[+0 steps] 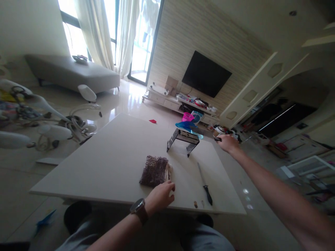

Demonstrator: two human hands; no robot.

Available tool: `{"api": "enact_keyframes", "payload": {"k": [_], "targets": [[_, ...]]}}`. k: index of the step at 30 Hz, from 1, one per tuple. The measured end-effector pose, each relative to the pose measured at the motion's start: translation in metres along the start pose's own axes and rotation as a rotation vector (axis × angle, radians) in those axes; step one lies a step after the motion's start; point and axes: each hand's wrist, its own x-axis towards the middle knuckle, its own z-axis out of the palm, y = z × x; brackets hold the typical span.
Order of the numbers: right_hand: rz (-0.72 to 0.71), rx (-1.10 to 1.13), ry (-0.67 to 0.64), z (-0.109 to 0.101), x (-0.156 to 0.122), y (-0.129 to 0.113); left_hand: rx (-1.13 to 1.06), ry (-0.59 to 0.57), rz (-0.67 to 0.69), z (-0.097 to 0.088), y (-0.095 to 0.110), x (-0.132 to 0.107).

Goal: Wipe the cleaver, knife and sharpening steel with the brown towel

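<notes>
My right hand (229,143) is raised past the table's far right side, its fingers wrapped round the black handle of a knife (201,133). The blade points left and looks dim against the background. Low over the front of the table, my left hand (160,196) has its fingers loosely bent and apart, with nothing seen in them. It is beside the near right edge of a folded brown cloth (154,170); whether it touches the cloth is unclear. A sharpening steel (206,190) with a black handle lies to the right. A black-and-grey metal stand (185,135) stands farther back.
The white table (115,157) fills the middle of the view. Two small items, one a brown piece (195,204), lie by its front edge. A red piece (153,121) is at the far edge. Behind are a low cabinet (167,101) and a television (206,74).
</notes>
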Motion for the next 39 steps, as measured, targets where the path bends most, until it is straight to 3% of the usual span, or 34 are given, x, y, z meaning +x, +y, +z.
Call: {"api": "enact_keyframes", "payload": {"k": [6,20,33,39], "targets": [[-0.074,-0.218,-0.146,-0.026,0.044,-0.011,0.023,0.026,0.01,-0.002,-0.005,0.002],[-0.151,-0.348,-0.195,-0.046,0.087,-0.031,0.01,0.02,-0.001,-0.006,-0.006,0.006],[-0.147,-0.439,-0.089,-0.047,0.134,-0.073,0.036,0.007,0.015,-0.01,0.001,0.004],[-0.187,-0.39,-0.019,-0.023,0.145,-0.098,0.031,0.013,-0.008,-0.011,0.0,0.003]]}}
